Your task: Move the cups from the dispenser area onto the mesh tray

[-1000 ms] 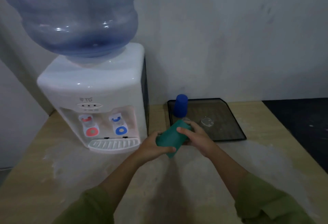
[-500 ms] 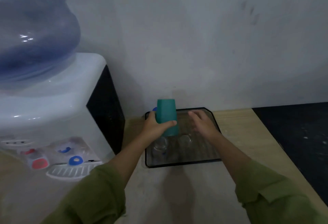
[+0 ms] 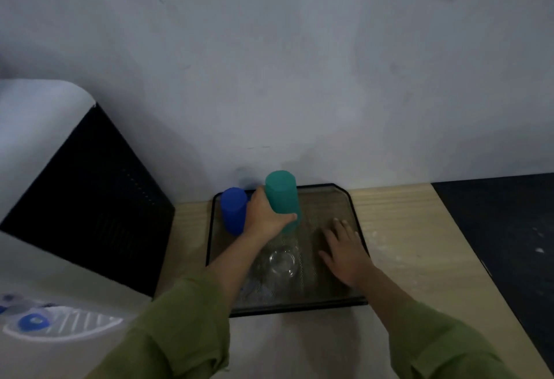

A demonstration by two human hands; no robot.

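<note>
My left hand [image 3: 266, 216] grips a teal cup [image 3: 282, 195], held upside down at the back middle of the black mesh tray [image 3: 356, 222]. Whether its rim touches the mesh is hidden by my fingers. A blue cup [image 3: 233, 209] stands upside down in the tray's back left corner, just left of my left hand. A clear glass [image 3: 281, 263] sits on the tray in front of the teal cup, between my forearms. My right hand [image 3: 344, 248] lies flat with fingers spread on the right part of the tray, holding nothing.
The white water dispenser [image 3: 45, 168] with its black side panel fills the left, its drip grate [image 3: 69, 323] at the lower left. The wooden table [image 3: 413, 228] ends at the right against a dark surface [image 3: 509, 228]. A wall stands right behind the tray.
The view has swung right and closer to the tray. My left hand carried the teal cup to the tray's back. My right hand let go of it and came down flat on the tray.
</note>
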